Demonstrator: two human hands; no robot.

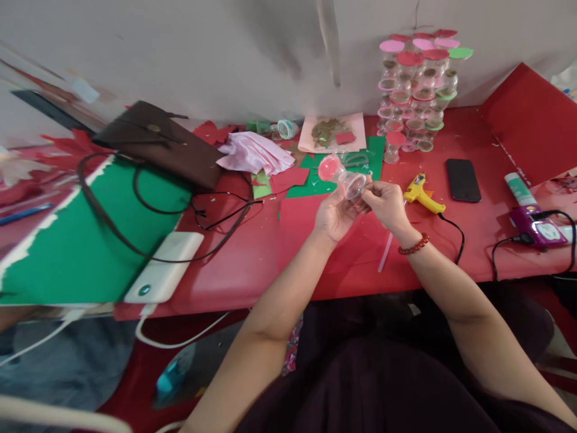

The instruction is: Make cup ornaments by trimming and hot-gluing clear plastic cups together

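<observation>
A clear plastic hourglass-shaped piece [354,186] with a pink disc [330,166] at its far end is held between my two hands over the red table. My left hand [336,213] cups it from beneath, fingers wrapped round its side. At the near rim, the fingers of my right hand [384,201] are pinched together; whatever thin thing may be between them is too small to make out. A yellow glue gun [422,193] lies just right of my right hand, and a pale glue stick [384,252] lies below that hand.
Stacked clear pieces with coloured discs [412,90] stand by the wall. A paper with brown grains [333,133], scissors [356,160], a pink cloth [256,153], a brown bag [157,144], eyeglasses [220,210], a white power strip [164,267] and a phone [464,180] lie around.
</observation>
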